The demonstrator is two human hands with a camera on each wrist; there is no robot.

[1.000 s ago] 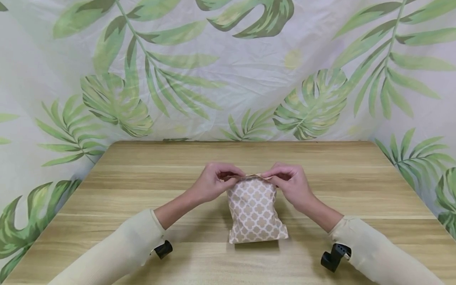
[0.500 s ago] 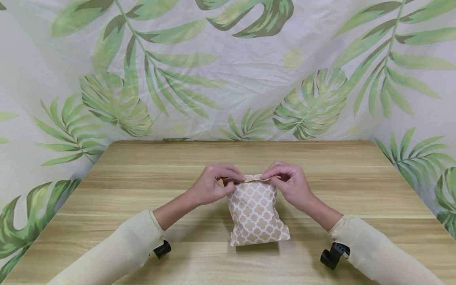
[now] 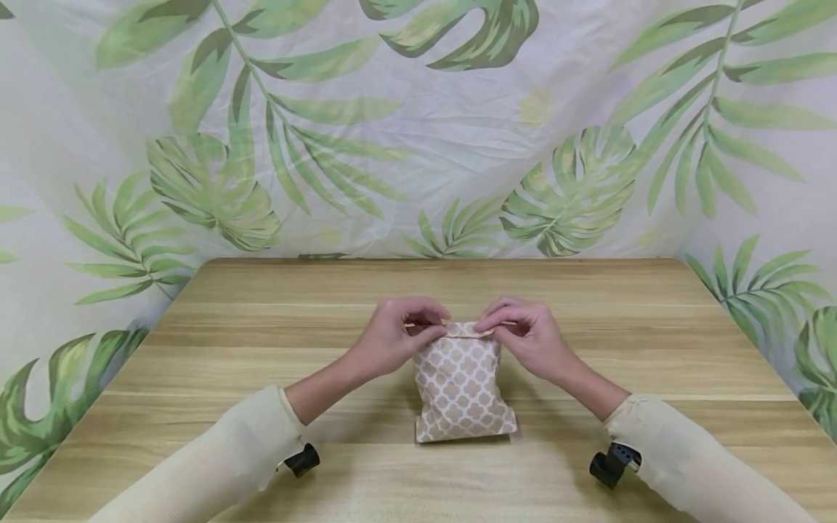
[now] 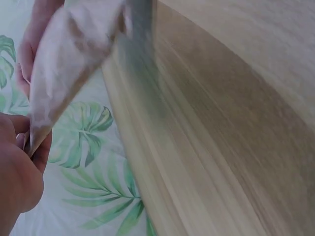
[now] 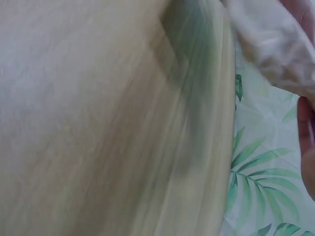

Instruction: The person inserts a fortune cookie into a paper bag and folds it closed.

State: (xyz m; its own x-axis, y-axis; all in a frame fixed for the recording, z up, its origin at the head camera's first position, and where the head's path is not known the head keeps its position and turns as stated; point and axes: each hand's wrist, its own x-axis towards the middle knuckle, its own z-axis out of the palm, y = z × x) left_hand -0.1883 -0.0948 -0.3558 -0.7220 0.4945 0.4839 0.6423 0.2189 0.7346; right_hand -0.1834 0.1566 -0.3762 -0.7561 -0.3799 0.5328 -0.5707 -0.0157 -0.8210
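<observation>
A small tan paper bag [image 3: 461, 388] with a white lattice pattern stands at the middle of the table, facing me. Its top edge is folded over towards me in a narrow band. My left hand [image 3: 389, 338] pinches the left end of that fold between thumb and fingers. At the right end, my right hand [image 3: 530, 338] pinches it likewise. In the left wrist view the bag [image 4: 64, 64] is seen side-on and tapers to the pinched edge. The right wrist view catches only a blurred part of the bag [image 5: 275, 44] and some fingers. Whatever the bag contains is hidden.
The wood-grain table [image 3: 261, 298] reaches back to a leaf-patterned cloth [image 3: 445, 145] hung behind and at the sides. A black wrist-worn camera [image 3: 302, 460] sits under the left sleeve, and another black camera [image 3: 611, 466] under the right.
The bag's top edge has gone from a thin turned lip to a flatter folded band. The left thumb has shifted along it, and the bag's lower end has swung slightly left and up.
</observation>
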